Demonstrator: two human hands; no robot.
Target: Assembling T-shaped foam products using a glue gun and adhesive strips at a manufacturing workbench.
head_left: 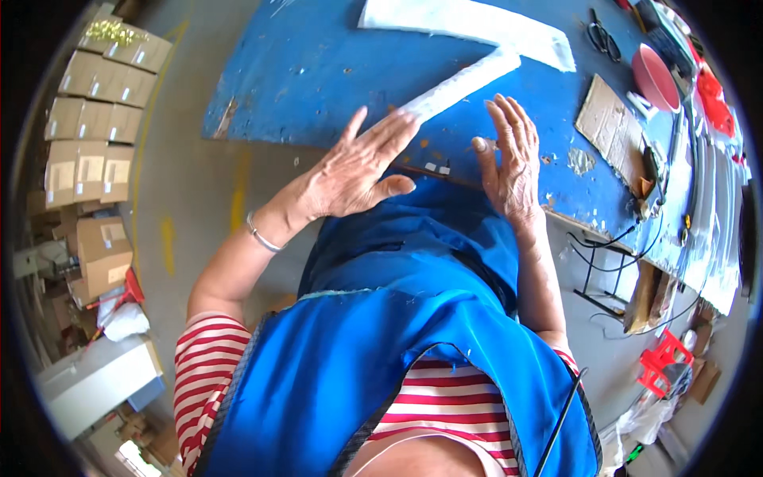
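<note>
Pressing flat near edge of scuffed blue-painted worktop point(318, 71): left hand point(354, 171) fingers spread, tips on long white foam strip point(457, 83), steadying it; right hand point(510, 159) open, palm down beside strip's near end. Neither grip closed. Red bowl point(656, 78) well apart.

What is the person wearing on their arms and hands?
Both hands are bare, with no gloves. The left hand has a thin silver bracelet around its wrist. The right hand wears nothing on its wrist. The forearms are uncovered; short red-and-white striped sleeves end near the elbows, under a bright blue apron.
</note>
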